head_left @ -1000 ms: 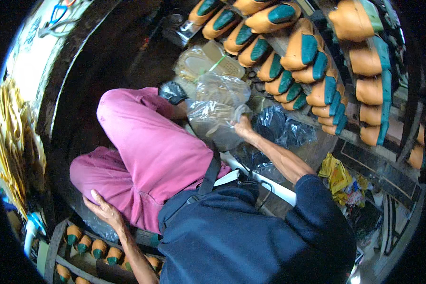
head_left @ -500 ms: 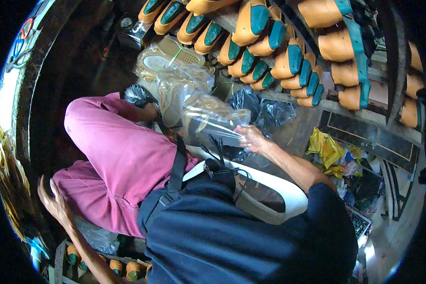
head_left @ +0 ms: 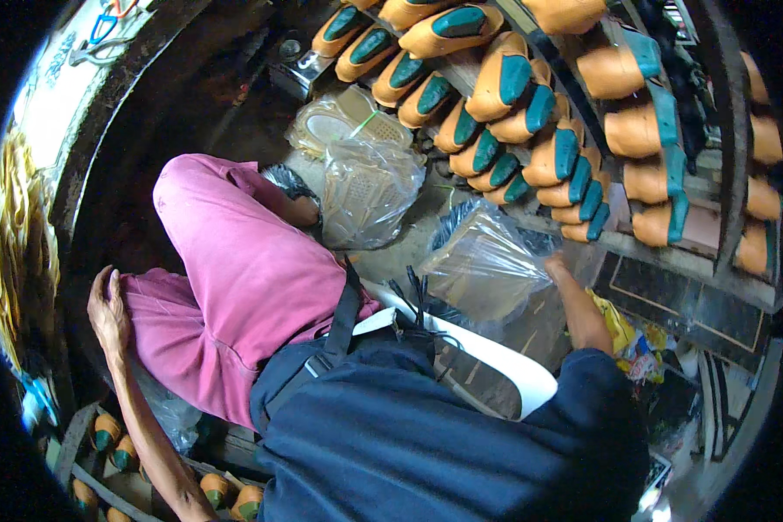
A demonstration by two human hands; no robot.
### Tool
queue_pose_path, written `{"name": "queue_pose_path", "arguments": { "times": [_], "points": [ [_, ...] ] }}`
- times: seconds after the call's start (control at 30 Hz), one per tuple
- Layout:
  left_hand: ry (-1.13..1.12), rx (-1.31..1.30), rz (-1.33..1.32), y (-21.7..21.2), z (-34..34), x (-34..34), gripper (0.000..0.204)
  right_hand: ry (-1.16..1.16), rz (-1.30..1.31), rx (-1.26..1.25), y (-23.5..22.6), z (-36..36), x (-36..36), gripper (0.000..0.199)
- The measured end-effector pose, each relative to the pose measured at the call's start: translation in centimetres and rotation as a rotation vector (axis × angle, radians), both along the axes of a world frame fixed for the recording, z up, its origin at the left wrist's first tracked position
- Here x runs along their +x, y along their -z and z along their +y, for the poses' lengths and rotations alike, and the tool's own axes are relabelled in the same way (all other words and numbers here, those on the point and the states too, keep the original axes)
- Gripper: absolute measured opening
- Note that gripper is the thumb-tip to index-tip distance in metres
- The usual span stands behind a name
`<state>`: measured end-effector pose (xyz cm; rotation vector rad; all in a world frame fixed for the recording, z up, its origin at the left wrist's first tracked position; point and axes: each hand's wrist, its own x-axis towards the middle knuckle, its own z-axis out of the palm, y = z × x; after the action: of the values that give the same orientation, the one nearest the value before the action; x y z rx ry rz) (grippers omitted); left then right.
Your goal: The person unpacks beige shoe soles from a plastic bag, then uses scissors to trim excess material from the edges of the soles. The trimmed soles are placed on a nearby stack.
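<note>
My right hand (head_left: 554, 264) grips the gathered end of a clear plastic bag (head_left: 487, 265), its fingers closed on the film. The bag stretches left from the hand over the floor, beside a dark plastic bag (head_left: 461, 217). Whether anything lies inside it, I cannot tell. Just left of it, a second clear bag (head_left: 370, 196) wraps tan, perforated shoe soles. Behind that lie more tan soles (head_left: 335, 122) with a green tie. My left hand (head_left: 109, 315) rests against my bent knee in pink trousers (head_left: 244, 244), fingers loosely extended and holding nothing.
Rows of orange-tan shoe uppers with green parts (head_left: 505, 83) hang on racks at the far side and right. More such shoe pieces (head_left: 106, 431) sit at lower left. Yellow plastic packaging (head_left: 613, 322) lies at right; a white curved band (head_left: 522, 374) is beside my waist.
My right hand has drawn the clear bag rightward, away from the bagged soles. My left hand has come to rest against the knee. The view has shifted.
</note>
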<state>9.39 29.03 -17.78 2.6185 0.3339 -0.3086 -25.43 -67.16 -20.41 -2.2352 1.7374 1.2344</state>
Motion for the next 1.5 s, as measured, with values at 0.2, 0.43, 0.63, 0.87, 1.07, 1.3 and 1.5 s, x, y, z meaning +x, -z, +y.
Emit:
{"name": "queue_pose_path", "arguments": {
  "times": [0.2,0.43,0.63,0.87,1.07,1.3,1.5],
  "points": [
    [-0.025,0.085,-0.040,-0.3,-1.7,0.3,0.047,-0.251,-0.099,0.226,13.2,6.3,-1.1,0.099],
    [0.035,0.196,-0.065,-1.8,-2.6,0.0,0.042,-0.350,-0.024,0.409,19.2,12.4,-0.8,0.111],
    [0.052,0.237,-0.069,-2.0,-3.3,0.4,0.042,-0.860,-0.384,0.322,15.4,17.3,14.9,0.081],
    [0.021,0.238,-0.084,-2.7,-3.3,-0.7,0.040,-0.932,-0.584,0.339,19.1,29.7,34.1,0.134],
    [-0.070,0.313,-0.108,-2.8,-3.1,-2.1,0.040,-1.232,-0.305,0.430,17.7,31.6,29.3,0.119],
    [-0.063,0.241,-0.181,-1.3,-3.3,-1.5,0.039,-0.842,-0.242,0.471,14.1,33.6,21.1,0.092],
    [-0.069,0.163,-0.204,-1.2,-4.3,-0.5,0.039,-0.838,-0.270,0.329,11.2,32.0,21.6,0.078]
  ]
}}
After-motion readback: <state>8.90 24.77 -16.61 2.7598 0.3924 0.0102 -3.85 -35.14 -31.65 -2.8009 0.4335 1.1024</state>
